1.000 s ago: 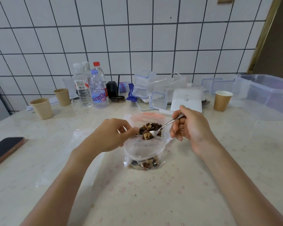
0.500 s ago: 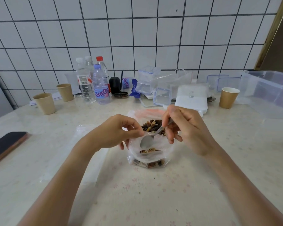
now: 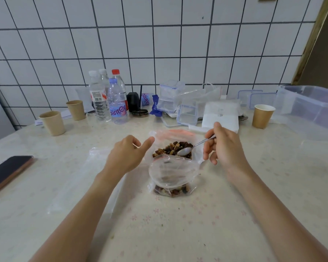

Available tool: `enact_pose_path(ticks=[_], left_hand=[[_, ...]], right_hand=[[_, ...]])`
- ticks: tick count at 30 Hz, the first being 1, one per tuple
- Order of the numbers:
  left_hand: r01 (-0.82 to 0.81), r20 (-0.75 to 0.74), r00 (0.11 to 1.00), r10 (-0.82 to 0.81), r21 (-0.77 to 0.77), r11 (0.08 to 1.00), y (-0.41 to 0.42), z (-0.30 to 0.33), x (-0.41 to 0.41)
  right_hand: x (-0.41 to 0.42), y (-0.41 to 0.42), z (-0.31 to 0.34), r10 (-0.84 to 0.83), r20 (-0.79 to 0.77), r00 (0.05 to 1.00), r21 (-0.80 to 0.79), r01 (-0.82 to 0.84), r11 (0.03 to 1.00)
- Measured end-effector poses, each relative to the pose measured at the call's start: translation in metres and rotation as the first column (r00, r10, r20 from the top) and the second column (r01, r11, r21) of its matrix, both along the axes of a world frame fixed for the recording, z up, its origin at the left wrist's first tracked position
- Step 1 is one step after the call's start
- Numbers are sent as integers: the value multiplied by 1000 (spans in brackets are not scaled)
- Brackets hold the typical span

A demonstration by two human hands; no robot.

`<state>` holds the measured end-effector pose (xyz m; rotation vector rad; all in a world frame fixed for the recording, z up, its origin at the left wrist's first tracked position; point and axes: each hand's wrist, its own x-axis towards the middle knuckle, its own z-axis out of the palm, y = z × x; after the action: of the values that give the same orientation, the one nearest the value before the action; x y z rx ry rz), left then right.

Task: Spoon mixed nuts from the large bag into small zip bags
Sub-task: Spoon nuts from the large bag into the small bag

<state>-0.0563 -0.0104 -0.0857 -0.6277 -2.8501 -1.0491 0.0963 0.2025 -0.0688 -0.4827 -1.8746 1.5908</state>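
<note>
Right hand (image 3: 225, 146) grip pinching thin metal spoon (image 3: 185, 150); left hand (image 3: 125, 156) loose, holding nothing. Dig bowl deep into mixed nuts (image 3: 170, 148) in large clear bag (image 3: 175, 136). Steady small clear zip bag (image 3: 171, 173) mouth before tipping.

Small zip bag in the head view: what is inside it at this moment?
The small zip bag holds a shallow layer of mixed nuts at its bottom; the upper part looks empty. Creased, glaring plastic hides exactly how much.

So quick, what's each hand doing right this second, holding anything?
Left hand: open, fingers loosely curled, thumb out, holding nothing, beside the small zip bag.
Right hand: gripping the spoon, its bowl over the nuts in the large bag.
</note>
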Motion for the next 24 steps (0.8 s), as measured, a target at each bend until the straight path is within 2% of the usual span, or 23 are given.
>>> enact_pose_path(ticks=[3, 6, 11, 15, 24], left_hand=[[33, -21, 999, -33, -2, 999, 5, -9, 2], [54, -30, 998, -52, 72, 996, 9, -14, 5], [102, -37, 995, -97, 184, 978, 10, -10, 8], [100, 49, 991, -123, 336, 937, 11, -5, 12], [100, 65, 989, -135, 385, 918, 15, -2, 16]], right_hand=[[-3, -7, -7, 60, 103, 993, 61, -66, 996], [-4, -15, -13, 71, 151, 986, 61, -81, 995], [-5, -16, -10, 135, 164, 977, -80, -123, 989], [-3, -14, -8, 187, 184, 965, -139, -163, 977], [-7, -11, -12, 169, 171, 971, -237, -126, 963]])
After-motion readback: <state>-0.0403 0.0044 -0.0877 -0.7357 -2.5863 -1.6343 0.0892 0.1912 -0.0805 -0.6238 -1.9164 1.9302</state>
